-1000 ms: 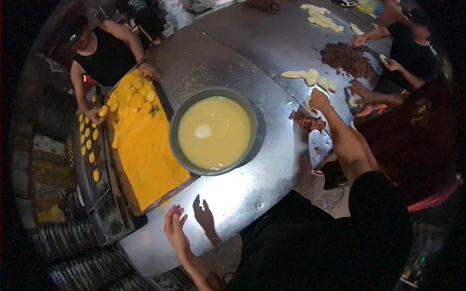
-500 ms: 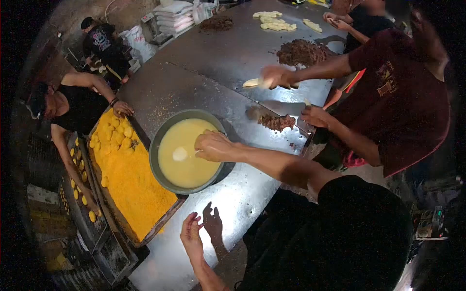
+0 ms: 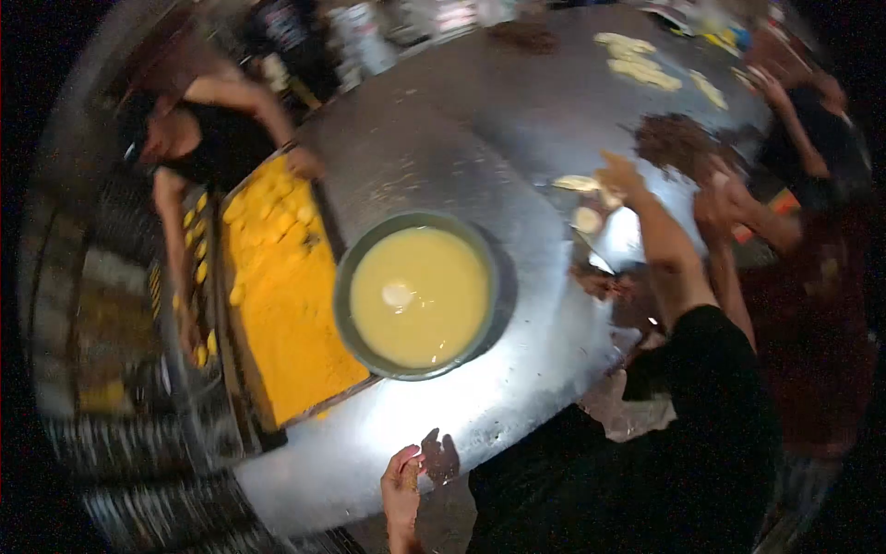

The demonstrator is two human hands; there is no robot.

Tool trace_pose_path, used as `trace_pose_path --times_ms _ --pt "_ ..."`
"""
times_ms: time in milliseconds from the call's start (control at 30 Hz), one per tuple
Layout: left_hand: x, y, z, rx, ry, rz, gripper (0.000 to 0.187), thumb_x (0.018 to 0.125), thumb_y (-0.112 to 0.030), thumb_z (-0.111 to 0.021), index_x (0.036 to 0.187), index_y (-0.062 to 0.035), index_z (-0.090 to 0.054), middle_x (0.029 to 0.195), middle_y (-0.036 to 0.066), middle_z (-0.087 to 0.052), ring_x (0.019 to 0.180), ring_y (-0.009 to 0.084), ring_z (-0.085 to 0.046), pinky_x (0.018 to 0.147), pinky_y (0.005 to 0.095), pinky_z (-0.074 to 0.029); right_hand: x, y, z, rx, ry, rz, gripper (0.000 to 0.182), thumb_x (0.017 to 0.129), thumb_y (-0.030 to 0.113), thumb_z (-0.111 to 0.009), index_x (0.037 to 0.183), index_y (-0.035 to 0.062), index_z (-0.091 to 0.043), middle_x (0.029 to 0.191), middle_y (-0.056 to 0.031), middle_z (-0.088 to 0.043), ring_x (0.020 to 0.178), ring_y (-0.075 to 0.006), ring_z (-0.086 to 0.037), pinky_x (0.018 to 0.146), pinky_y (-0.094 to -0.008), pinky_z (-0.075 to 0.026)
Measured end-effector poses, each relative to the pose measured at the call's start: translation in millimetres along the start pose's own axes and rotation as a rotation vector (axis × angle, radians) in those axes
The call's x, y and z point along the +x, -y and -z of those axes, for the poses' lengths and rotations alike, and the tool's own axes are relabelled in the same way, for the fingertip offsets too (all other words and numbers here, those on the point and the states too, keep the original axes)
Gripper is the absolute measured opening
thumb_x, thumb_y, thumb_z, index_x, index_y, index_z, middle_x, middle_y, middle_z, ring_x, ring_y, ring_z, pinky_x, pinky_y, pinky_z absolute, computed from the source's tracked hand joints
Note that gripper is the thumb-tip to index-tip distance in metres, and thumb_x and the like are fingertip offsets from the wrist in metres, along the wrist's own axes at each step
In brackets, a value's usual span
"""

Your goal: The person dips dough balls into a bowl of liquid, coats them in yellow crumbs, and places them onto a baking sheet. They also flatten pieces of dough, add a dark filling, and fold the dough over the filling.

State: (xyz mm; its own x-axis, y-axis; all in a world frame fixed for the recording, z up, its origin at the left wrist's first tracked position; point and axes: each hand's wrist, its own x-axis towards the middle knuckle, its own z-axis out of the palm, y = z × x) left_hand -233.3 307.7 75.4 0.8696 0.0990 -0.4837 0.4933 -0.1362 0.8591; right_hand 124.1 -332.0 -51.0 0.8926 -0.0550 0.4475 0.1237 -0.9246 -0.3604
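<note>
My right hand (image 3: 624, 177) reaches over the metal table, blurred, its fingers stretched out beside a pale, flat dough piece (image 3: 576, 184). A pale, round dough piece (image 3: 587, 220) lies just below it. Near the table's front edge my left hand (image 3: 402, 480) is raised, its fingers loosely bent and nothing visible in them. Between my hands and the tray stands a round grey basin (image 3: 343, 323) of yellow liquid (image 3: 434, 323). In that liquid sits a pale round lump (image 3: 397, 295).
A tray of orange-yellow crumbs (image 3: 286, 342) holds yellow balls (image 3: 277, 208); a co-worker's arm (image 3: 254, 102) reaches beside it. Dark brown filling (image 3: 674, 143) and dough strips (image 3: 641, 66) lie at the far right. Another co-worker's hands (image 3: 724, 198) are close to my right arm.
My right hand has left the basin and moved right and away, over to the dough pieces. My left hand stays low near the edge. The view has turned, shifting the scene.
</note>
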Motion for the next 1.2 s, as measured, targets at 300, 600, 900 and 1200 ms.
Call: trace_pose_path --times_ms 300,600,900,1200 --pt "28 -23 -29 0.09 0.113 0.042 0.031 0.094 -0.017 -0.055 0.119 0.001 -0.055 0.113 0.012 -0.06 0.103 0.0197 -0.058 0.088 0.0315 -0.047 11 -8 -8 0.231 0.432 -0.376 0.045 0.073 0.031 -0.072 0.108 0.0046 -0.062 0.104 -0.0209 -0.062 0.098 -0.034 -0.059 0.09 -0.0397 -0.044" --pt "58 -53 -81 0.109 0.423 -0.309 0.031 0.093 -0.015 -0.055 0.119 0.0015 -0.055 0.111 0.012 -0.061 0.102 0.0179 -0.058 0.088 0.0311 -0.048 23 228 191 0.515 0.226 -0.22 0.025 0.077 0.027 -0.068 0.083 0.0075 -0.054 0.075 0.0019 -0.052 0.068 -0.0084 -0.049 0.057 -0.0255 -0.041" --pt "46 -58 -56 -0.878 0.563 -0.181 0.054 0.089 -0.037 -0.059 0.131 -0.008 -0.041 0.118 0.011 -0.054 0.107 0.0211 -0.054 0.083 0.0358 -0.05 -145 481 129 0.708 0.723 0.083 0.037 0.071 0.027 -0.076 0.096 0.0067 -0.058 0.092 -0.0102 -0.062 0.09 -0.0188 -0.059 0.079 -0.0308 -0.047" --pt "52 63 131 -1.061 -0.533 -0.291 0.045 0.084 -0.005 -0.059 0.126 -0.0052 -0.042 0.096 0.009 -0.06 0.078 0.0166 -0.06 0.062 0.0306 -0.049 -245 577 -8 0.43 1.134 0.381 0.031 0.071 0.033 -0.064 0.091 0.0088 -0.065 0.085 -0.0189 -0.065 0.081 -0.0354 -0.062 0.073 -0.0417 -0.048"
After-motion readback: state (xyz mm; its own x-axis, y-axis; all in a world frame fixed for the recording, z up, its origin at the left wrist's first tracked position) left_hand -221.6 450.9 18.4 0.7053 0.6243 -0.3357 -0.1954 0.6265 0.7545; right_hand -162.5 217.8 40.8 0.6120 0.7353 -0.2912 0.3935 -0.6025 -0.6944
